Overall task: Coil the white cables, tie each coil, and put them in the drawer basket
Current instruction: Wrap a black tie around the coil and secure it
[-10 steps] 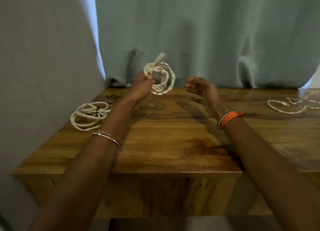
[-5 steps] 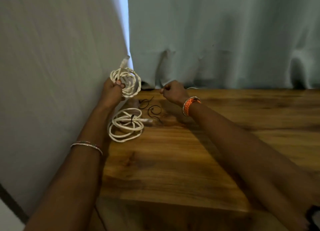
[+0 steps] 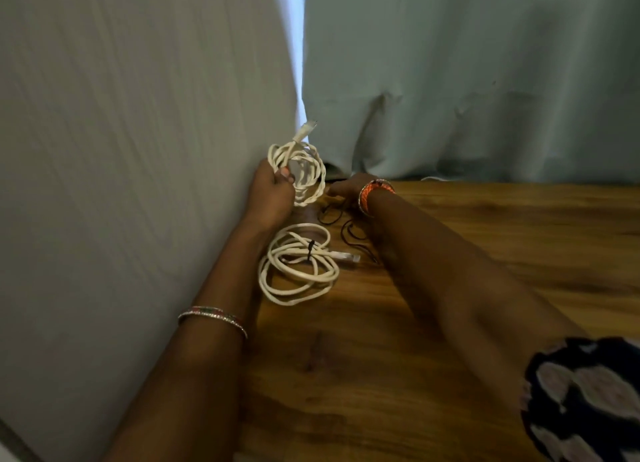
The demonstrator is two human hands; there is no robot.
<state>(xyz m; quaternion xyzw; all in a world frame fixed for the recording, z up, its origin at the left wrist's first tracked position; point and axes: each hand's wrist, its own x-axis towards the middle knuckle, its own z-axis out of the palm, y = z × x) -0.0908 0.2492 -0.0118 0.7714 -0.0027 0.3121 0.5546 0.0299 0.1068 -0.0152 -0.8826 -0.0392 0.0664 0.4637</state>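
Your right hand (image 3: 341,187) has reached the black ties (image 3: 332,215); finger state indeterminable. Your left hand (image 3: 272,193) stays clamped on the untied braided coil (image 3: 304,172), above the tied coil (image 3: 298,264). Tying follows.

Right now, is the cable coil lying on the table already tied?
Yes, the coil on the table has a dark tie cinched across its loops, while the left hand holds a second coil above it.
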